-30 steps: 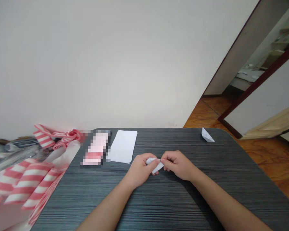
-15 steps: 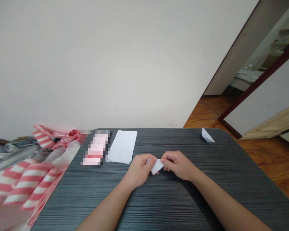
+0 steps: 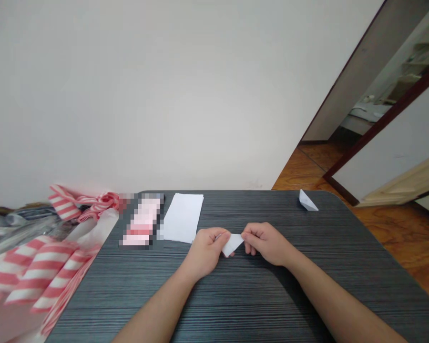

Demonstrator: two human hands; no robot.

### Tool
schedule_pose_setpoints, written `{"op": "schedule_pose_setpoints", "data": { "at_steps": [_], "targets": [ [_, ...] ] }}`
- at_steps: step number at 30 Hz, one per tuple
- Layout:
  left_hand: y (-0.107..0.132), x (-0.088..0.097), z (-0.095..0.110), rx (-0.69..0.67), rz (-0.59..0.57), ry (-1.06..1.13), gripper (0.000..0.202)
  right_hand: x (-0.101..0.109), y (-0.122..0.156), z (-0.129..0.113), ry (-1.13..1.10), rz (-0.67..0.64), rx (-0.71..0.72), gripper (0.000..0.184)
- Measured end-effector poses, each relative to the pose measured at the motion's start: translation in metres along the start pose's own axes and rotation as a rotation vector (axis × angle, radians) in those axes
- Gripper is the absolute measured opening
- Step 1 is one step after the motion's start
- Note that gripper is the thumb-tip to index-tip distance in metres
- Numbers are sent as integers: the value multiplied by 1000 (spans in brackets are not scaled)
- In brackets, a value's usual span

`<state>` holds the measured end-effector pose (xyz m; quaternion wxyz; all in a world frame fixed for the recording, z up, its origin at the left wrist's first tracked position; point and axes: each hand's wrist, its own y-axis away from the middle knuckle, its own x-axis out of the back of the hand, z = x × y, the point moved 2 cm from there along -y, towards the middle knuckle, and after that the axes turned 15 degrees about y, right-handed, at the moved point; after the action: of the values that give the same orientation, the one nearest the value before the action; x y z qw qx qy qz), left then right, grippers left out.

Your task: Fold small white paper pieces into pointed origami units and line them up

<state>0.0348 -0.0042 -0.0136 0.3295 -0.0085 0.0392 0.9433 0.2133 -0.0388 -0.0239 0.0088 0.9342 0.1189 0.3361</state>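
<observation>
A small folded piece of white paper [image 3: 232, 244] is held between my two hands, above the middle of the dark table. My left hand [image 3: 208, 250] pinches its left side, thumb on top and some fingertips showing beneath. With thumb and forefinger, my right hand [image 3: 264, 243] grips the paper's right corner; its other fingers are curled. The visible part of the paper looks like a triangle pointing down. Its left part is hidden by my left thumb and fingers.
A stack of white paper sheets [image 3: 183, 217] lies at the back left, beside a pixelated pink-and-white item [image 3: 143, 221]. A folded white paper boat [image 3: 308, 201] rests near the back right of the dark table [image 3: 214, 305]. Red-and-white striped cloth [image 3: 43, 267] is heaped left of the table.
The paper's visible face has gone from a squarish shape with a crease to a plainer triangle. My right hand has shifted slightly; both hands keep their hold.
</observation>
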Motion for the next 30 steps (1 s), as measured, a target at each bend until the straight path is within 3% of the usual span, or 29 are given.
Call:
{"op": "schedule_pose_setpoints", "data": {
  "at_steps": [30],
  "targets": [
    [-2, 3, -1, -23, 65, -38, 44, 5, 1, 2, -15, 59, 0, 29]
  ]
}}
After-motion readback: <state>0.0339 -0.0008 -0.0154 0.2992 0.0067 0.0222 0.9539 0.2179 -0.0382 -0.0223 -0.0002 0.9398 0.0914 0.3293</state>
